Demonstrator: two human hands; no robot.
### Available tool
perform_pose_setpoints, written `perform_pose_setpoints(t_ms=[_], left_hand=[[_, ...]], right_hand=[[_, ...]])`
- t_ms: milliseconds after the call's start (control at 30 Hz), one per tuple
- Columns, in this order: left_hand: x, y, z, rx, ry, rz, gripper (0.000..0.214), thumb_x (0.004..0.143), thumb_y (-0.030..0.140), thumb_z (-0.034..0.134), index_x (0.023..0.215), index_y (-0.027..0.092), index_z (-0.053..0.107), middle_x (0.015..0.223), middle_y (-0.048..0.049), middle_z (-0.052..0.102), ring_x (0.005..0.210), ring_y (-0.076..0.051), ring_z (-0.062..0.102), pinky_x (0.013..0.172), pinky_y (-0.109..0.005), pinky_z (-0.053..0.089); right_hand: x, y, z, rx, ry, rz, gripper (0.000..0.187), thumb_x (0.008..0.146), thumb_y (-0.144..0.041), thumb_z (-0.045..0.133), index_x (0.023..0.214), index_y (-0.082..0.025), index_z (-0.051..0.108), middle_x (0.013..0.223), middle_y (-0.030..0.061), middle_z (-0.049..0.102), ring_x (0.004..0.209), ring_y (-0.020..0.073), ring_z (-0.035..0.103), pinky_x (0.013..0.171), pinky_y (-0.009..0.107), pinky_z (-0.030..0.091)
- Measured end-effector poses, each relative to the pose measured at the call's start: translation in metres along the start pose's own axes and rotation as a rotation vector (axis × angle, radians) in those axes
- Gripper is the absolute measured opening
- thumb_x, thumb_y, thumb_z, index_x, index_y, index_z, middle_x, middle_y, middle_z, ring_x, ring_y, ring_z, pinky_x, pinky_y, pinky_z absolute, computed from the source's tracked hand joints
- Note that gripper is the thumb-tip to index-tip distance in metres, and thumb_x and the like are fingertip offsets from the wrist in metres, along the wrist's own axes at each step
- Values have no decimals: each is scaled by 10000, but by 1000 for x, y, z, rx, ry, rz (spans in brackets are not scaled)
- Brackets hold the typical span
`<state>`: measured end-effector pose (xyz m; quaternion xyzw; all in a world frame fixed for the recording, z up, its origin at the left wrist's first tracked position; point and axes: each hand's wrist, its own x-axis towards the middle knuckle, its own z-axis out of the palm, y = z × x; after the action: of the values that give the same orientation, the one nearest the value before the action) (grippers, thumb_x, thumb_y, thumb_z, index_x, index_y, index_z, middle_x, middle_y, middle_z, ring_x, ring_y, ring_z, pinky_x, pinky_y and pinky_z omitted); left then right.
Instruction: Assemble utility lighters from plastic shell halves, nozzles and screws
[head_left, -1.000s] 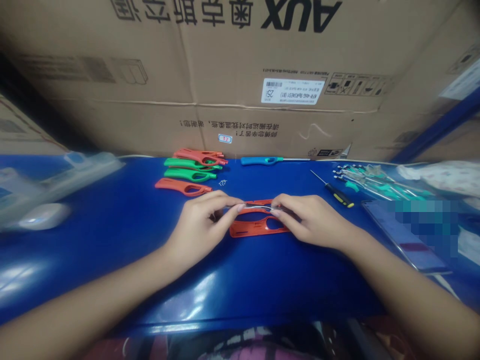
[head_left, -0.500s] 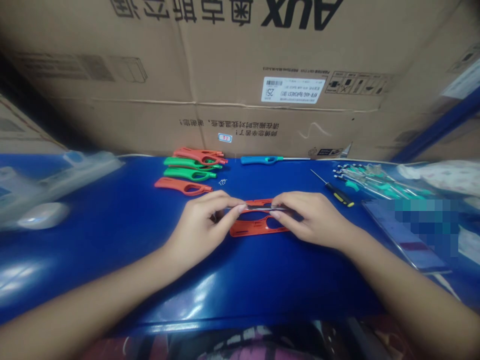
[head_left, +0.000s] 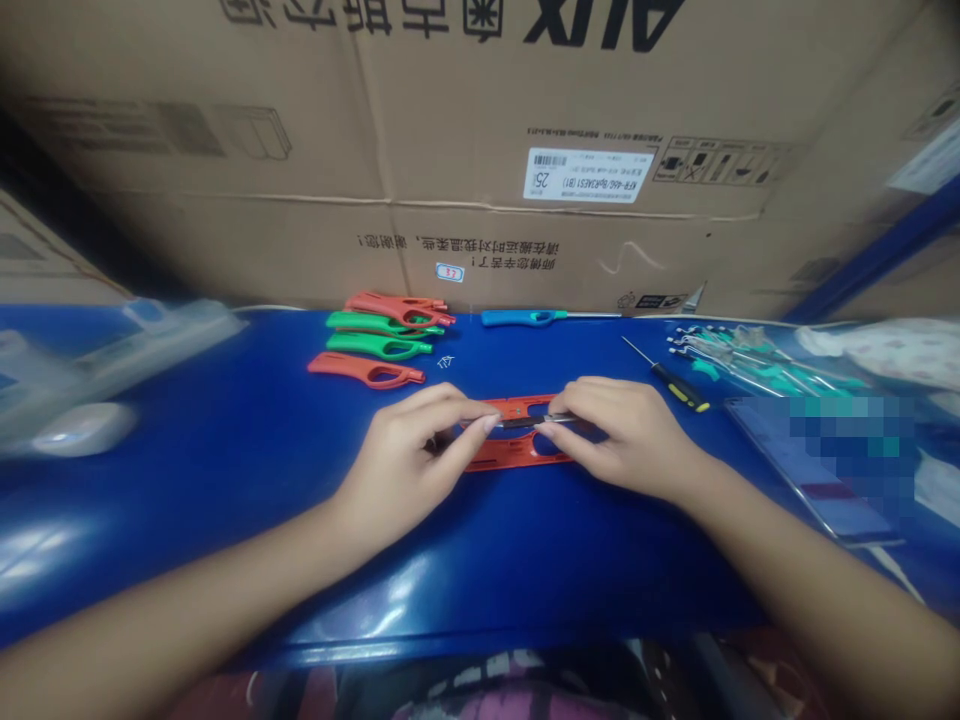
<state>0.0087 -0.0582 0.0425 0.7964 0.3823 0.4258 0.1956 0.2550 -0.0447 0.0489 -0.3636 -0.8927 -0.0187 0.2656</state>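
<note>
Between my left hand (head_left: 416, 440) and my right hand (head_left: 619, 430) a slim, dark, metallic rod-like piece (head_left: 523, 423) lies level, pinched at both ends by thumb and fingers. Its exact kind is hard to make out. Directly behind it on the blue table lies one orange lighter shell half (head_left: 516, 408), partly covered by the fingers. A second orange shell half (head_left: 506, 455) rests on the near side, its inner side facing up and an oval trigger opening at its right. My fingertips hide parts of both shells.
Orange and green lighter shells (head_left: 379, 347) are grouped at the back left near tiny white pieces (head_left: 445, 362). A blue lighter (head_left: 517, 318), a screwdriver (head_left: 667, 378), metal rods with green parts (head_left: 750, 360) and a phone (head_left: 780, 470) lie toward the back and right. A cardboard box (head_left: 450, 130) stands behind.
The rod-like piece has turned slightly and shows a darker side. My right fingers have shifted a little, uncovering more of the far orange shell half.
</note>
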Motion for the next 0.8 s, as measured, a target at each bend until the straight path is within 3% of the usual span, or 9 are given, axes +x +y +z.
perform_pose_setpoints(t_ms=[267, 667, 800], left_hand=[[-3, 4, -1, -11, 10, -1, 117, 930, 187, 642, 945, 154, 753, 850, -22, 695, 713, -96, 613, 647, -201, 463], [0, 12, 1, -197, -9, -169, 98, 861, 201, 716, 927, 183, 786, 857, -10, 753, 664, -85, 626, 584, -167, 481], [1, 14, 1, -264, 9, -312, 96, 832, 227, 747, 899, 181, 799, 845, -14, 779, 697, -106, 683, 630, -161, 535]], right_hand=[[-1, 0, 2, 49, 74, -44, 174, 937, -316, 626, 864, -161, 657, 773, 31, 687, 698, 145, 578, 662, 269, 431], [-1, -1, 8, 99, 58, -87, 163, 950, -298, 617, 900, -147, 654, 810, 45, 689, 718, 150, 586, 660, 272, 439], [-1, -2, 7, 78, 71, -112, 103, 944, -233, 605, 938, -144, 657, 842, 55, 691, 740, 158, 590, 678, 278, 451]])
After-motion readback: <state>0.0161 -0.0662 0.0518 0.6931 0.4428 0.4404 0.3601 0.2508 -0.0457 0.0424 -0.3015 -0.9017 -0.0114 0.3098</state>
